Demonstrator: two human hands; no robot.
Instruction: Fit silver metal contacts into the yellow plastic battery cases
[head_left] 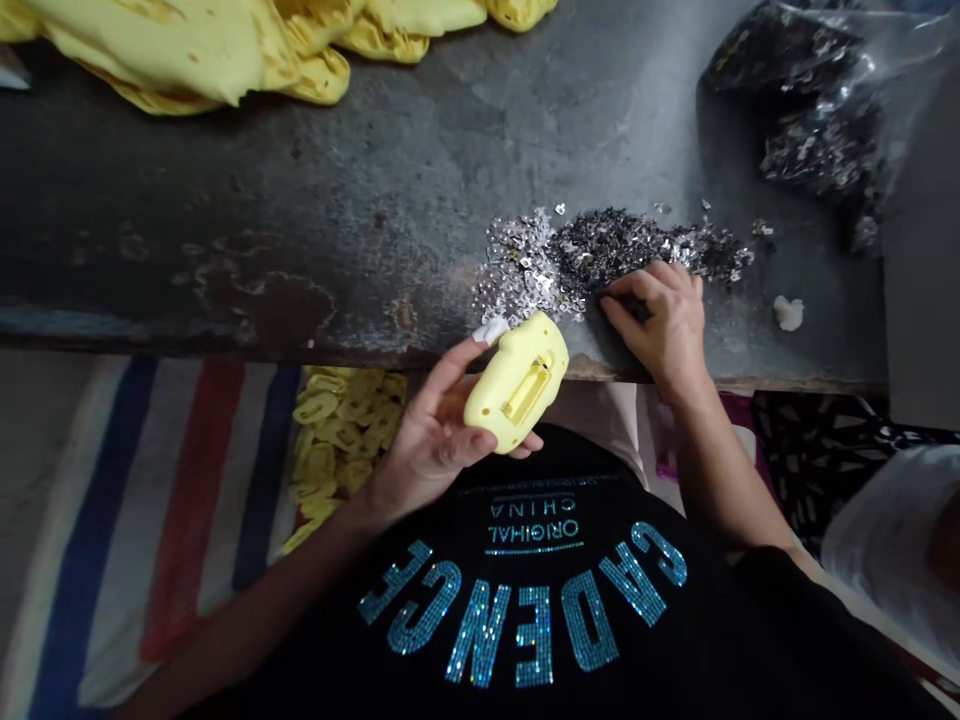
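Note:
A yellow plastic shell with a rectangular slot and small holes faces up in my left hand, just off the table's front edge. A white wrap covers one fingertip of that hand. My right hand rests at the near side of a heap of small dark metal pieces, thumb and fingers pinched together; what lies between them is too small to make out. Shiny silver pieces are spread beside the dark ones, to their left.
Yellow parts lie at the back left of the grey table. A clear bag of metal pieces stands at the back right, a white lump nearer. More yellow parts are below the edge. Someone's white clothing shows at right.

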